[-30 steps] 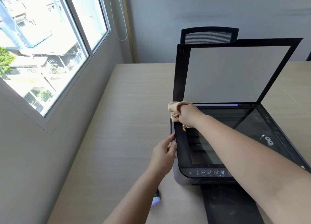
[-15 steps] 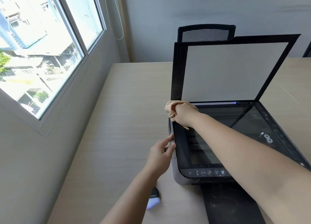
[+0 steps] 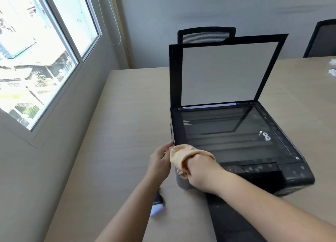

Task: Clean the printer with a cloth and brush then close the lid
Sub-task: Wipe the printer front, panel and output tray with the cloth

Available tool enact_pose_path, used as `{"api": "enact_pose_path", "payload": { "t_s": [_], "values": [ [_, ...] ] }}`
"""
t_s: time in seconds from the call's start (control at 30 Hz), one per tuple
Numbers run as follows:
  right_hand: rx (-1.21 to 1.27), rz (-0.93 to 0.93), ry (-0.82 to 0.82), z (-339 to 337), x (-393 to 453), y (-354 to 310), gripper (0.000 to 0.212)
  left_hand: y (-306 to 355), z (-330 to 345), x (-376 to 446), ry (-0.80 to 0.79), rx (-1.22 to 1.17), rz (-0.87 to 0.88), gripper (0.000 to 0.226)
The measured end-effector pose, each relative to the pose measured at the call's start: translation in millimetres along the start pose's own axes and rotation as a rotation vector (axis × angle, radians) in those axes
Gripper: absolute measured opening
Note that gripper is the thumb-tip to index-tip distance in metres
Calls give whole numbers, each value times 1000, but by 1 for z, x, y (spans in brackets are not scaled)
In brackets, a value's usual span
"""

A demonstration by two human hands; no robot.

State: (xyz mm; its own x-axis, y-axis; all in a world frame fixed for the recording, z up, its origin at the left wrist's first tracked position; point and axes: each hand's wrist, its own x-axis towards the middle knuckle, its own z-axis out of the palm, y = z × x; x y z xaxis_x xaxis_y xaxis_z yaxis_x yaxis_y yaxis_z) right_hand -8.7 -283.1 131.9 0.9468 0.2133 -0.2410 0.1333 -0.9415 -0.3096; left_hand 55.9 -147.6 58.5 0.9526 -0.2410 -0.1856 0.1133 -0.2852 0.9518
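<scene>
A black printer (image 3: pixel 294 176) sits on the wooden table (image 3: pixel 127 114) with its lid (image 3: pixel 225 74) raised upright, white pad facing me, scanner glass (image 3: pixel 227 132) exposed. My right hand (image 3: pixel 201 170) is closed around a peach cloth (image 3: pixel 181 156) pressed on the printer's front left corner. My left hand (image 3: pixel 160 160) rests against the printer's left edge, fingertips touching it, holding nothing. A small brush (image 3: pixel 157 203) with a black handle and pale bristles lies on the table by my left forearm.
A window (image 3: pixel 36 50) fills the left wall. One black chair (image 3: pixel 205 34) stands behind the printer and another (image 3: pixel 321 38) at the far right. White crumpled bits (image 3: pixel 332 67) lie at the table's right edge. The printer's black output tray (image 3: pixel 227 214) extends toward me.
My right hand has dragged the cloth from the back left corner down the printer's left edge to the front left corner. My left hand stays on the left edge. The view shifted.
</scene>
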Motion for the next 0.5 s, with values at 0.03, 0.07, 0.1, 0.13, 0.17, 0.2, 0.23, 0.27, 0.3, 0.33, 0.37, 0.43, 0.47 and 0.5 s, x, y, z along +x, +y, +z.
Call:
{"api": "enact_pose_path", "payload": {
  "t_s": [0.03,0.07,0.1,0.13,0.17,0.2,0.23,0.27,0.3,0.33,0.37,0.43,0.47,0.5],
  "values": [
    [15,-7,13,3,-13,-4,49,3,2,-3,37,7,18,31],
    [32,-7,31,6,-26,-7,48,5,4,-7,73,24,41,32],
    [43,-5,61,8,-37,-8,47,9,6,-11,97,55,75,33],
    [34,7,90,12,-45,-7,47,12,9,-14,106,87,102,34],
    [17,32,117,17,-53,-4,48,14,13,-18,97,109,113,36],
    [0,41,143,20,-56,0,48,15,15,-20,91,105,117,38],
    [-29,27,191,24,-59,6,47,15,17,-23,85,95,112,39],
    [-31,26,272,27,-63,14,45,13,19,-25,74,84,111,41],
    [-19,38,352,32,-67,26,41,12,19,-26,63,73,111,42],
    [-10,64,412,38,-72,39,37,11,20,-28,45,62,114,44],
    [12,96,418,43,-80,50,33,11,21,-30,28,62,116,45],
    [11,147,453,53,-93,77,29,10,20,-32,22,77,121,47],
    [18,188,475,55,-99,89,30,9,20,-31,23,80,125,47],
    [41,251,479,53,-107,97,27,10,21,-32,21,86,130,47]
  ]
}}
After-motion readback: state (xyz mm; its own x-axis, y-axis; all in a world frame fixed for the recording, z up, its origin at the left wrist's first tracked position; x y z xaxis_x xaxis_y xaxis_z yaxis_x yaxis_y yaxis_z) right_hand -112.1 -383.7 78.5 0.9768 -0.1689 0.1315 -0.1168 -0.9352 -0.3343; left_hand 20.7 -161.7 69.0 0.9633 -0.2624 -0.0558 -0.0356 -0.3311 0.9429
